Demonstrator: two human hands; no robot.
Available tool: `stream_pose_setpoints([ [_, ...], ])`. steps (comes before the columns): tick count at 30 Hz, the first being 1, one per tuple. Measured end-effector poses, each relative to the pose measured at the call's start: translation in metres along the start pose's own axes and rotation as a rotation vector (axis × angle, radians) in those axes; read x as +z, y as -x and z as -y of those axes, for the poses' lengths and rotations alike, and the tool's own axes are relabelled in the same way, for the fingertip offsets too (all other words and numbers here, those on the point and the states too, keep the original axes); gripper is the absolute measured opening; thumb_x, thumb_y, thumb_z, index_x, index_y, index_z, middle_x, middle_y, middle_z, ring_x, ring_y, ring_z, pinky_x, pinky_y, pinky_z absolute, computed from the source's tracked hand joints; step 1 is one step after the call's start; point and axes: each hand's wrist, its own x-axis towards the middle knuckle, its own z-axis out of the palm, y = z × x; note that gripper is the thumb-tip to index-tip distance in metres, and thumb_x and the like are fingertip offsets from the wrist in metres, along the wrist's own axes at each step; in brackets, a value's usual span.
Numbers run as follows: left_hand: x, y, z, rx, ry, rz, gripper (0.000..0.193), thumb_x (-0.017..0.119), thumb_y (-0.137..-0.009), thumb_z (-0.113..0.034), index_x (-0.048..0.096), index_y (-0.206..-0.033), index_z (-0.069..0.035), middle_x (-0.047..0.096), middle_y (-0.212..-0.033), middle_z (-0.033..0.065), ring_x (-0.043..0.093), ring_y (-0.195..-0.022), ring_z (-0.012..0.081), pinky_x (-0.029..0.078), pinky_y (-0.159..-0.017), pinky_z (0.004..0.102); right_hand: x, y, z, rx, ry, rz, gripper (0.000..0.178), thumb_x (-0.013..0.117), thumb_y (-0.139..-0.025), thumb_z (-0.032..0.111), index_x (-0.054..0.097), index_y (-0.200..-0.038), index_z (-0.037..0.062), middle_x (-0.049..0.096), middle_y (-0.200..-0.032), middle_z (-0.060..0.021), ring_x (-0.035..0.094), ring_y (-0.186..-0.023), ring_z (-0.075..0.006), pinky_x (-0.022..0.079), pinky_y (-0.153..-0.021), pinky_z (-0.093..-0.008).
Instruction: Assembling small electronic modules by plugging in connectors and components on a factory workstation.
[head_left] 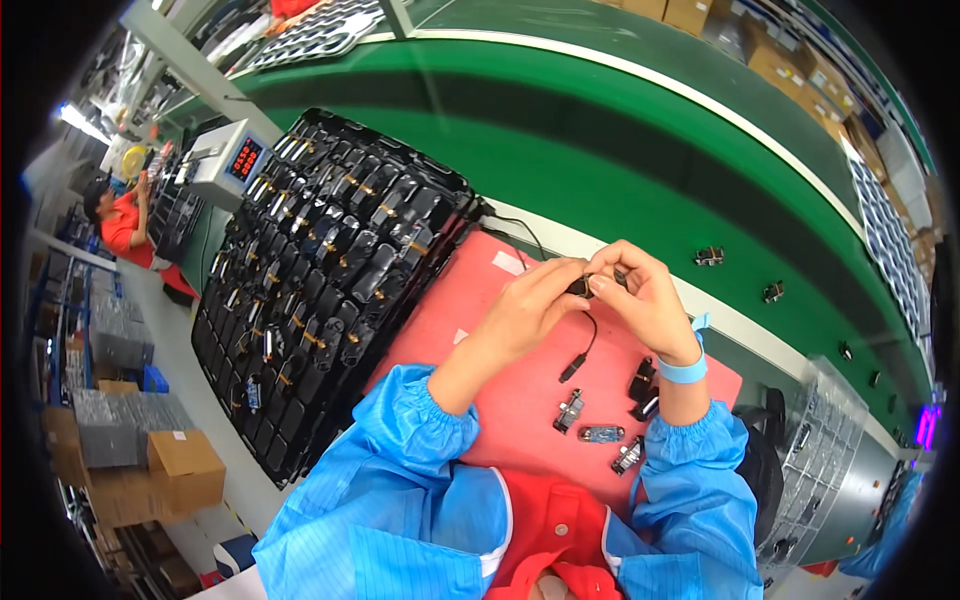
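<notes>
Left hand (532, 308) and right hand (640, 302): both grips closed on small dark part (579, 287), over far side of pink-topped bench (520, 400). Black cable plug (573, 367) just nearer. Loose module (569, 410) nearer still. Black tray (330, 250) left, filled; green belt (600, 150) far.
</notes>
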Motion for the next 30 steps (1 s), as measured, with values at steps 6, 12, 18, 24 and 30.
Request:
stream_pose_setpoints([
  [6, -0.001, 0.0, -0.004, 0.131, -0.153, -0.001, 0.037, 0.068, -0.068, -0.013, 0.054, -0.101, -0.002, 0.058, -0.096, 0.0111, 0.059, -0.082, 0.0291, 0.05, -0.065, 0.0354, -0.012, 0.003, 0.006, 0.043, -0.01, 0.173, 0.01, 0.06, -0.079, 0.005, 0.055, -0.086, 0.0018, 0.049, -0.076, 0.0034, 0.041, -0.067, -0.0028, 0.036, -0.061, -0.0169],
  [12, -0.003, 0.0, -0.003, 0.151, -0.134, -0.002, 0.037, 0.068, -0.067, -0.013, 0.055, -0.1, -0.003, 0.058, -0.095, 0.0102, 0.059, -0.081, 0.0282, 0.05, -0.065, 0.0348, -0.01, 0.003, 0.009, 0.082, -0.028, 0.187, 0.01, 0.062, -0.078, 0.005, 0.055, -0.084, 0.0031, 0.049, -0.071, 0.0057, 0.04, -0.063, -0.0009, 0.035, -0.058, -0.0164],
  [18, -0.002, -0.001, -0.002, 0.156, -0.122, -0.014, 0.036, 0.068, -0.067, -0.013, 0.055, -0.099, -0.003, 0.058, -0.094, 0.01, 0.059, -0.08, 0.0281, 0.049, -0.065, 0.0348, -0.01, 0.002, 0.006, 0.061, -0.013, 0.175, 0.009, 0.062, -0.078, 0.004, 0.055, -0.083, 0.0029, 0.05, -0.07, 0.0057, 0.041, -0.062, 0.0002, 0.034, -0.056, -0.0153],
  [24, -0.005, -0.002, -0.005, 0.167, -0.148, -0.002, 0.037, 0.068, -0.068, -0.012, 0.055, -0.101, -0.002, 0.058, -0.096, 0.0113, 0.059, -0.081, 0.0293, 0.049, -0.067, 0.0347, -0.011, 0.003, 0.009, 0.08, 0.017, 0.19, 0.009, 0.062, -0.078, 0.003, 0.055, -0.083, 0.0022, 0.052, -0.072, 0.0044, 0.044, -0.064, -0.0009, 0.037, -0.059, -0.0164],
  [30, -0.003, 0.001, -0.003, 0.011, -0.058, -0.001, 0.046, 0.071, -0.067, -0.011, 0.052, -0.107, -0.001, 0.06, -0.1, 0.0136, 0.061, -0.085, 0.0288, 0.05, -0.07, 0.033, -0.019, 0.004, 0.007, 0.047, 0.054, 0.167, 0.009, 0.062, -0.078, 0.002, 0.055, -0.083, 0.0012, 0.053, -0.075, 0.0029, 0.048, -0.066, -0.002, 0.04, -0.062, -0.0171],
])
